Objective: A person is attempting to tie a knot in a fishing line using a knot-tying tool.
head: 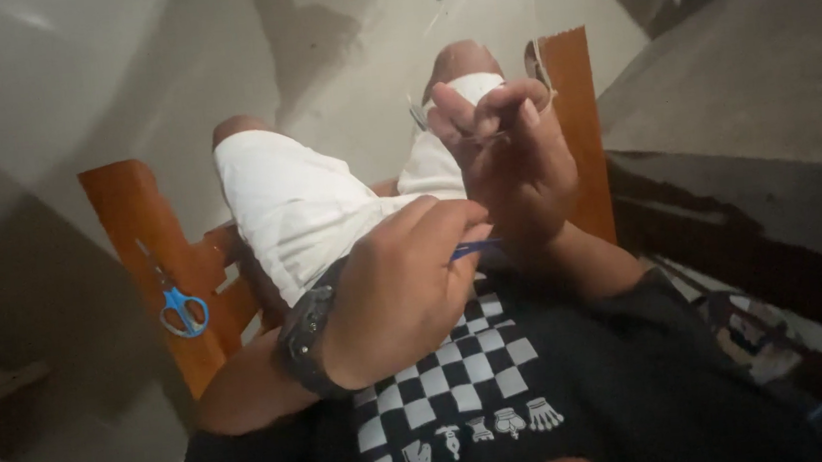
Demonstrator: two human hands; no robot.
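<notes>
A: The left hand [402,297] pinches a thin blue tool [473,249], tip meeting the right hand [509,156].

B: The right hand's fingers curl around, possibly, thread (too blurred). Best keep both close, steady. Blue scissors [180,305] lie left, on the chair arm [145,236].
</notes>
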